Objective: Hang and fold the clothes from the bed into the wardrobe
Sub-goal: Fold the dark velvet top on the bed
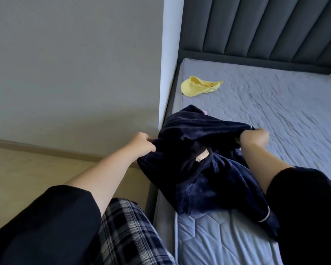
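Observation:
A dark navy fleece garment [199, 161] with thin white piping is bunched over the left edge of the bed [275, 115]. My left hand [141, 143] grips its left side just past the mattress edge. My right hand [253, 137] is closed on its upper right edge, lifting the cloth slightly. A small label shows near the garment's middle. The lower part of the garment rests on the mattress near my right sleeve. No wardrobe is in view.
A yellow cap [197, 88] lies on the mattress near the dark padded headboard [256, 29]. A grey wall [75, 64] and a white corner post stand left of the bed. Beige floor [27, 173] runs along the left side. A bit of pink shows behind the garment.

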Tool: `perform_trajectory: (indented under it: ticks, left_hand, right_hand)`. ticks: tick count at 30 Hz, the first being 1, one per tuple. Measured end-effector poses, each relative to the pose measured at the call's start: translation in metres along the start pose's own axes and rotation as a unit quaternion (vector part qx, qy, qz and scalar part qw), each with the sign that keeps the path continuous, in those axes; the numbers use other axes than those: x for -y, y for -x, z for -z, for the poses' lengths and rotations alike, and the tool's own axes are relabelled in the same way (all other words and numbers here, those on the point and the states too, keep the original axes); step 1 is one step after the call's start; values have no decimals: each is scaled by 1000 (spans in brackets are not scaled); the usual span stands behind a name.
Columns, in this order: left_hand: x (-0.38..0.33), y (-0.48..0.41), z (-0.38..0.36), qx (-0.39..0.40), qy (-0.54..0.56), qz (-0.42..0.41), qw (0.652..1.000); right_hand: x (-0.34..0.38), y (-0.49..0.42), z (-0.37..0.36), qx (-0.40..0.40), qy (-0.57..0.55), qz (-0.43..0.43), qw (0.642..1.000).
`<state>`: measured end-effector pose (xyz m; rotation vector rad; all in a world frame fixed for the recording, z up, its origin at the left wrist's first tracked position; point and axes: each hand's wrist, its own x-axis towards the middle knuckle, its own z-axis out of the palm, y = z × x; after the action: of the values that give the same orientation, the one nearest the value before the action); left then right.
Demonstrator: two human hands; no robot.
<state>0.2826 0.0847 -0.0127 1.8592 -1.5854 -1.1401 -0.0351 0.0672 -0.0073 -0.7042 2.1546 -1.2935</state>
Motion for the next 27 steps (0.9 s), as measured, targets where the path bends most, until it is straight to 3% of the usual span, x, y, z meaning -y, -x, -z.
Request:
perform_trajectory:
  ticks: [2, 5, 8, 11, 13, 14, 17, 19, 21, 23, 27]
  left_hand:
    - [-3, -4, -3, -30, -36, -25, 999]
    - [-7, -3, -6, -39, -49, -96, 993]
    - [-11, -2, -3, -24, -67, -148, 986]
    - [-22, 3, 12, -20, -76, -186, 979]
    - [-33, 8, 31, -36, -76, -205, 975]
    - [-38, 11, 44, -50, -77, -214, 973]
    - [-56, 23, 90, -121, -59, -224, 965]
    - [-71, 33, 124, -175, -49, -232, 956]
    - [-90, 48, 159, -225, -52, -246, 941]
    - [-108, 64, 194, -271, -69, -265, 923]
    - [-136, 98, 265, -389, -130, -297, 862]
  right_hand:
    - [-2, 3, 1, -3, 123, 57, 991]
    - [-1, 30, -16, 39, 283, 229, 930]
    - [15, 75, -42, 168, 214, 410, 871]
    - [41, 111, -65, 333, 238, 474, 780]
    - [63, 121, -77, 367, 277, 496, 737]
    - [77, 125, -82, 347, 282, 503, 740]
    - [124, 136, -92, 231, 243, 504, 796]
    - [158, 152, -100, 180, 212, 523, 806]
    - [193, 174, -110, 146, 172, 586, 779]
    - [229, 200, -115, 111, 146, 661, 728]
    - [304, 247, -101, -12, 199, 735, 648]
